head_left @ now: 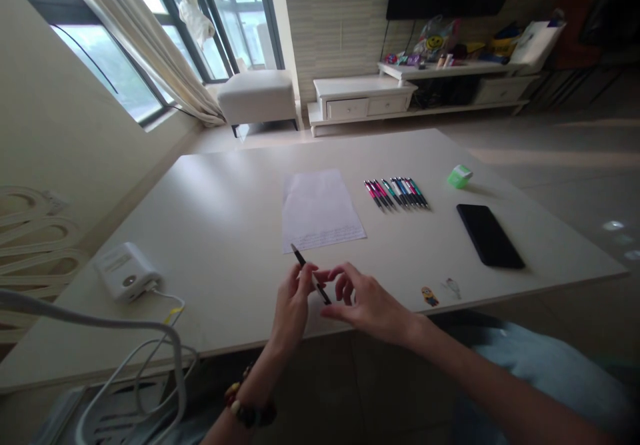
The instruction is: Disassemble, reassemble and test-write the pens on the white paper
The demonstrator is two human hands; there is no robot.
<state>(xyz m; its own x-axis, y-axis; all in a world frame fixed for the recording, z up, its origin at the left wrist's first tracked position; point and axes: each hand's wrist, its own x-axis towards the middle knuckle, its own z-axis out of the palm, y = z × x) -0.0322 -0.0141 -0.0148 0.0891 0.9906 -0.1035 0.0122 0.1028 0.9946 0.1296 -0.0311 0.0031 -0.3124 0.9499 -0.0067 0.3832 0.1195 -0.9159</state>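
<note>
A pen (320, 290) with a dark grip and a lighter middle is held in my left hand (293, 298), pinched between thumb and fingers. Its tip points up and away, toward the paper. Close to the pen's rear end is my right hand (373, 305), thumb and curled fingers apart around that end; the thumb seems to be at or touching it. Just beyond the hands lies a sheet of white paper (320, 202), with lines of small handwriting along its near edge. To its right, several pens (397, 194) with pink, green, blue and white barrels lie side by side.
On the right of the white table (215, 232) lie a black phone (490, 235) and a small green box (460, 176). Stickers (429, 296) are at the near edge. At left sit a white power block (127, 272) and a looping cable (175, 352).
</note>
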